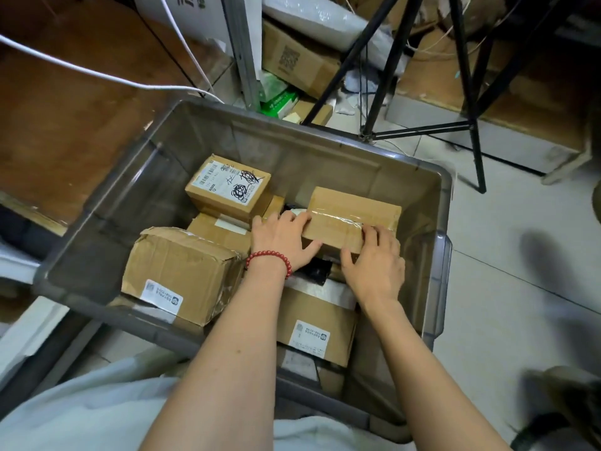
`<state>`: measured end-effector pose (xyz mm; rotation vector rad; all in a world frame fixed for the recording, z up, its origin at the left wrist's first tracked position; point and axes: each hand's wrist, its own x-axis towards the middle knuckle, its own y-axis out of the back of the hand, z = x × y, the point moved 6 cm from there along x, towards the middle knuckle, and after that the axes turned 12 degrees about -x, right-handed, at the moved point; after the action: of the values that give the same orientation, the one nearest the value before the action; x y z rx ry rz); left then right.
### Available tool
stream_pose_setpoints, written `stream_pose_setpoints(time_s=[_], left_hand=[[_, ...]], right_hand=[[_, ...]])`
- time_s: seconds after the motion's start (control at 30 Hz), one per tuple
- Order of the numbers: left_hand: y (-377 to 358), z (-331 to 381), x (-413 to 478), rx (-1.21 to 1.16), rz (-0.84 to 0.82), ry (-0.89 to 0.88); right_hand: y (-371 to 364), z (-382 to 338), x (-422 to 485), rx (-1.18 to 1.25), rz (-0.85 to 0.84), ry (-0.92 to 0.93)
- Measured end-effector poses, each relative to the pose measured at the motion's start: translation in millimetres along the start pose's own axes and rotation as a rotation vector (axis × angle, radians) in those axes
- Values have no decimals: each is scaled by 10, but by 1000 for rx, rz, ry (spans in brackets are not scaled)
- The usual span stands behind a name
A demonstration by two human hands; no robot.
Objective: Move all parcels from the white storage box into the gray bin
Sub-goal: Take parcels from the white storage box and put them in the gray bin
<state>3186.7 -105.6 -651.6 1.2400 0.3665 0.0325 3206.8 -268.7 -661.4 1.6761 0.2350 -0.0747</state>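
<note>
Gray bin (443, 222): on the tiled floor in front of me, open at the top, several cardboard parcels inside it.
Tripod (468, 92): black legs standing on the floor beyond the bin's far right corner.
Crumpled parcel (182, 271): in the bin's near left part, its top dented, a small white label on the side facing me.
Taped parcel (353, 211): inside the bin toward its right wall, clear tape running along its top; both my hands are on it. I cannot tell whether it sits on the parcels below or is lifted just off them.
Labelled parcel (317, 330): at the bin's near wall, partly under my forearms, a white label on top.
Scribbled parcel (227, 187): toward the far left of the bin, tilted, black pen marks over its white label.
Flat parcel (218, 232): between the scribbled parcel and the crumpled one, mostly covered by them.
Left hand (281, 237): on the taped parcel's left end, my fingers laid over the top edge and my thumb pressed on the near face, gripping it.
Right hand (374, 265): on the same parcel's near right corner, fingers bent over the top, thumb on the near face, holding it.
Bead bracelet (270, 257): red, round my left wrist.
</note>
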Motion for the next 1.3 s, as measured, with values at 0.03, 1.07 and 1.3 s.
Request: stream_pose_setpoints(time_s=[0.03,1.07,1.3], left_hand=[[62,-22,-53,3,27,13],[687,-1877,-3377,-276,541,810],[502,-2320,-3911,-212,559,955]], right_hand=[[28,-6,-32,-18,6,18],[542,-2173,-2031,72,118,905],[243,-2578,-2471,15,82,1084]])
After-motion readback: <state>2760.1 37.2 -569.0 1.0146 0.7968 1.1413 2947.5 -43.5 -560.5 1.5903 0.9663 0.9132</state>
